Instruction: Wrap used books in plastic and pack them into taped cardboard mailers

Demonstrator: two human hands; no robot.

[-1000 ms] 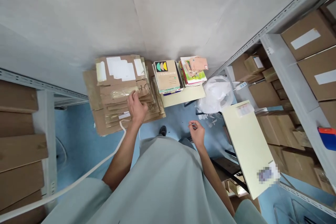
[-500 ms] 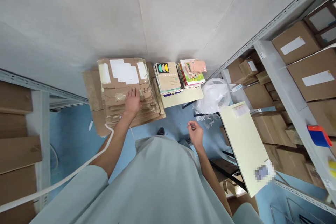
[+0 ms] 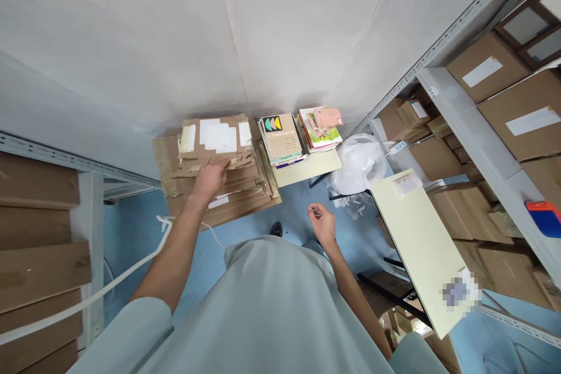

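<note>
My left hand (image 3: pixel 211 178) is at the front edge of the top flattened cardboard box (image 3: pixel 223 155), its fingers over the edge and its thumb hidden. White paper labels (image 3: pixel 220 135) are stuck on that box. More flattened cardboard (image 3: pixel 245 201) lies stacked beneath it, edges uneven. My right hand (image 3: pixel 322 223) hangs in the air before my body, fingers curled towards the thumb; what they hold, if anything, is too small to name. To the right of the cardboard sit a pile of books (image 3: pixel 284 137) and a second pile of booklets (image 3: pixel 322 128).
A white plastic bag (image 3: pixel 359 160) stands beyond a pale table (image 3: pixel 412 228) on the right. Shelves with cardboard boxes (image 3: pixel 473 210) line the right side, and more boxes (image 3: pixel 39 234) are at the left. A white cord (image 3: pixel 109 289) crosses near my left arm.
My left hand has moved from the cardboard's top to its front edge. The upper layers have shifted, uncovering a white label lower in the stack. My right hand stays curled; the view has shifted slightly.
</note>
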